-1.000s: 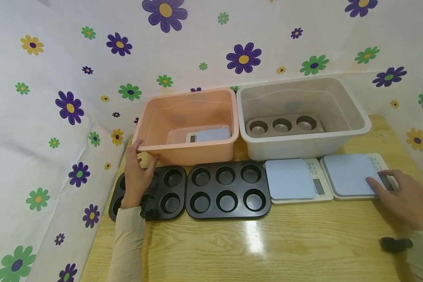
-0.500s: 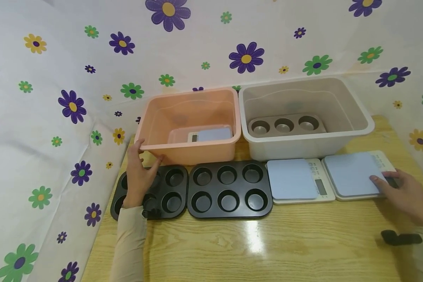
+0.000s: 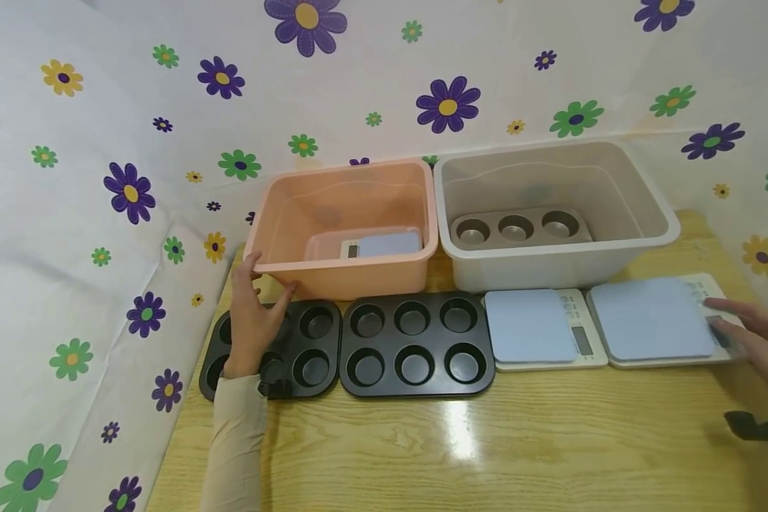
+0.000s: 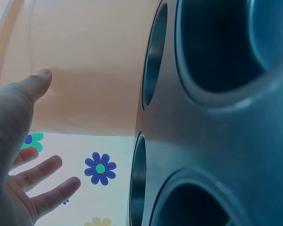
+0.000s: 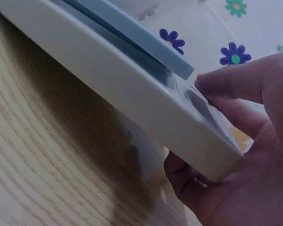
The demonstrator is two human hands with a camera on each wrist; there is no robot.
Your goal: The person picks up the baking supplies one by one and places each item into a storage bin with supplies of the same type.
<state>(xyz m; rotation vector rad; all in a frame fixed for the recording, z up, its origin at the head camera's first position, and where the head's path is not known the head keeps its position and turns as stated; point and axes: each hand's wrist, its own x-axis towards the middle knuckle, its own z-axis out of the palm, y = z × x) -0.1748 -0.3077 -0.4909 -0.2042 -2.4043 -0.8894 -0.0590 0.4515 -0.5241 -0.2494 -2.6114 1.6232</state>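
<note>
At the right, a white kitchen scale (image 3: 653,318) with a pale blue platform is gripped at its display end by my right hand (image 3: 758,334). The right wrist view has the thumb and a finger above that end and other fingers under it, with the scale (image 5: 122,99) tilted and its near side raised over the wood. My left hand (image 3: 249,323) is at the front left corner of a peach bin (image 3: 339,277), over a black muffin pan (image 3: 313,368). In the left wrist view the left hand (image 4: 23,155) has its fingers spread beside the bin wall.
A second muffin pan (image 3: 389,343) and another scale (image 3: 531,327) stand in the row. The peach bin contains a scale (image 3: 387,244). A beige bin (image 3: 525,269) beside it contains a brown muffin pan (image 3: 537,240). Flowered cloth (image 3: 358,85) hangs behind the wooden table (image 3: 371,455).
My right hand has shifted right, and the scale's display end has come right and up with it. The left hand has kept its place by the bin.
</note>
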